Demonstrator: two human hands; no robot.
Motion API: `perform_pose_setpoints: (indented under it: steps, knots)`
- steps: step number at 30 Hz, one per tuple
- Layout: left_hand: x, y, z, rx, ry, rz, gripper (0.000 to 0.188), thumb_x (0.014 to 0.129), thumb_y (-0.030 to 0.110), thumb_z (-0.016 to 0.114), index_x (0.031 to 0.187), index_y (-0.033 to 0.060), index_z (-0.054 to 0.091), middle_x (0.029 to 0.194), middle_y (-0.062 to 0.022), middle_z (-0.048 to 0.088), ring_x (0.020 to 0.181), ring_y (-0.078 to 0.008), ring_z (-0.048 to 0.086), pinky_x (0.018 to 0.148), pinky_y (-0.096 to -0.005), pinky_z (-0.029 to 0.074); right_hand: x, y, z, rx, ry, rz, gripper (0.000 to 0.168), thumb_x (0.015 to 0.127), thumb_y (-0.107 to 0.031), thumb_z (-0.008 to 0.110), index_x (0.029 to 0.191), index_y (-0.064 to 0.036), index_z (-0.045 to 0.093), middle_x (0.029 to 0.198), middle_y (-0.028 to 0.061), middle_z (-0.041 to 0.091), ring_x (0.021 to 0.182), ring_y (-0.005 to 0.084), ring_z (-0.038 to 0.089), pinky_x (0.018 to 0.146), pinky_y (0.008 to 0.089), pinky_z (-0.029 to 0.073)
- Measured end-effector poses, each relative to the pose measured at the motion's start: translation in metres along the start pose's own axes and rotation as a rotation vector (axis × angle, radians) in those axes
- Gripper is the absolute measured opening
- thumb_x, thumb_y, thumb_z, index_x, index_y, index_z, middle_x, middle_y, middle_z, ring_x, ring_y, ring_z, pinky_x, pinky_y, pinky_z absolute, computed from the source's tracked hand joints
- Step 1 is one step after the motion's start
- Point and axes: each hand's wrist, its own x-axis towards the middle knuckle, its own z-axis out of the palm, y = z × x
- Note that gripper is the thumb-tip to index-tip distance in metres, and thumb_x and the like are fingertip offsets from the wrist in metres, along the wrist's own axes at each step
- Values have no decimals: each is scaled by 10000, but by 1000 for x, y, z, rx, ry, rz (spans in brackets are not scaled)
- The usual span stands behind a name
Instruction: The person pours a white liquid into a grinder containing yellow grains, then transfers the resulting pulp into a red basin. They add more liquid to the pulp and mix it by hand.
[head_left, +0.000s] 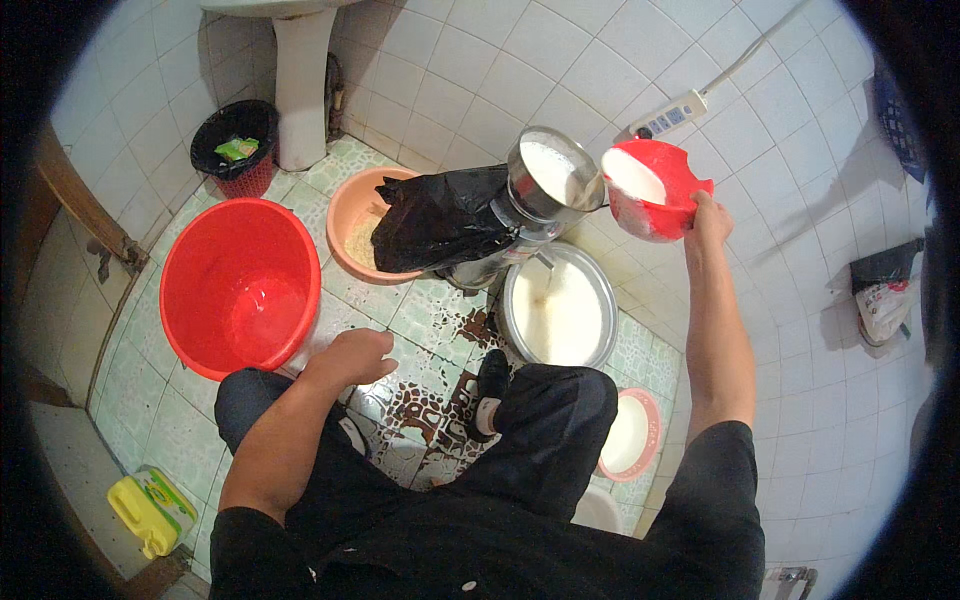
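My right hand grips the edge of a red plastic bowl, which tilts toward a grinding machine's steel hopper. White liquid lies in the bowl, and white liquid also fills part of the hopper. Over my left knee, my left hand hangs with nothing in it, fingers loosely curled and thumb apart. The grinder's metal body stands beneath the hopper, with a black plastic bag draped from its side into an orange basin holding pale grainy pulp. Below its spout, a metal pot contains creamy liquid.
A large red tub stands at left, near a lined waste bin and a sink pedestal. At right are a pink-rimmed basin of white liquid and a wall power strip. A yellow jug sits lower left. The tiled floor looks wet.
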Motion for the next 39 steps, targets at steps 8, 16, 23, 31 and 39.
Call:
perform_pose_setpoints:
  steps: [8,16,23,31,39]
  knots:
    - [0,0,1,6,-11,-23,343,838,342,627,984,34,599,947,-206,639,918,-382,617,790,-469,486,-2,-2,0,-63,-11,-13,180,684,-32,671,792,25,538,662,62,535,478,166,495,375,330,369]
    - [-1,4,-4,10,-17,-28,329,833,334,634,974,38,598,921,-204,638,909,-381,615,780,-461,488,1,1,0,-11,-17,-7,170,681,-24,664,783,21,536,667,51,520,503,163,505,409,316,384]
    - [0,5,-5,3,-4,-11,333,844,314,624,985,14,593,933,-213,648,923,-376,627,801,-464,494,5,2,-3,-55,-26,-17,160,708,-77,670,735,-23,522,651,40,496,476,150,466,398,329,353]
    - [-2,5,-5,-6,9,-9,321,839,318,629,960,22,595,915,-207,645,900,-380,624,784,-470,490,2,0,2,-123,-8,-34,156,675,-56,664,748,15,546,634,59,518,448,160,466,373,324,356]
    - [-3,7,-9,5,-20,-13,336,855,317,610,978,4,595,953,-217,648,943,-371,627,821,-459,491,-5,-3,5,-102,-4,-23,159,703,-76,668,748,-9,531,620,42,489,450,150,453,382,317,347]
